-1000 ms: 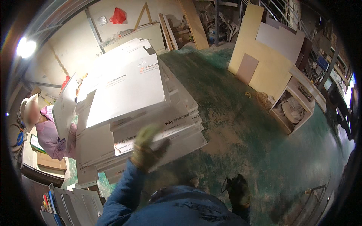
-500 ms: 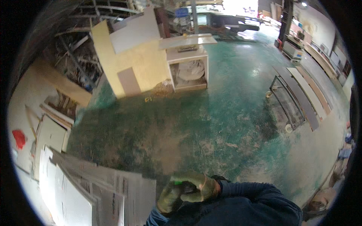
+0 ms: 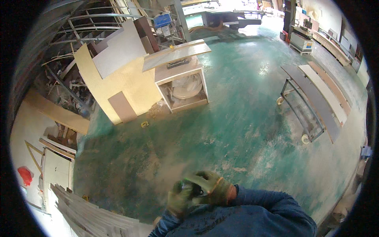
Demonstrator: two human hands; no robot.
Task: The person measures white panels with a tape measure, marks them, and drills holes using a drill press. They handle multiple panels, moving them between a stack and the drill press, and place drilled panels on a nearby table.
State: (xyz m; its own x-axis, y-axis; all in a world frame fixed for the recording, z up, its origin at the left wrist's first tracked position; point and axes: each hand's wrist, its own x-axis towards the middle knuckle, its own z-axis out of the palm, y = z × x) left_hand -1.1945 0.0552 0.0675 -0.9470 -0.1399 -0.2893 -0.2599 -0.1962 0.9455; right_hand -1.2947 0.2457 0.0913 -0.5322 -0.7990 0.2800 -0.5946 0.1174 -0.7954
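Both hands wear dull green work gloves and meet close in front of my body. My left hand (image 3: 178, 200) has its fingers curled round a small dark object (image 3: 196, 191), whose kind I cannot make out. From the other side my right hand (image 3: 216, 189) bends over the same object, its fingers closed against it. Most of that object is hidden by the gloves. Below the hands are my dark blue sleeves and front, with some dusty marks.
A stack of boards (image 3: 92, 211) stands at my lower left. Ahead are an open-fronted cabinet (image 3: 184, 106) and a leaning yellow panel (image 3: 126, 83). On the right a wheeled metal cart (image 3: 302, 108) carries long boards (image 3: 319, 94). A yellow tape roll (image 3: 145, 124) lies on the green floor.
The view has shifted, with the cabinet and yellow panel now lower and further left. Less of the board stack shows. Both hands stay together round the dark object, the right one slightly higher.
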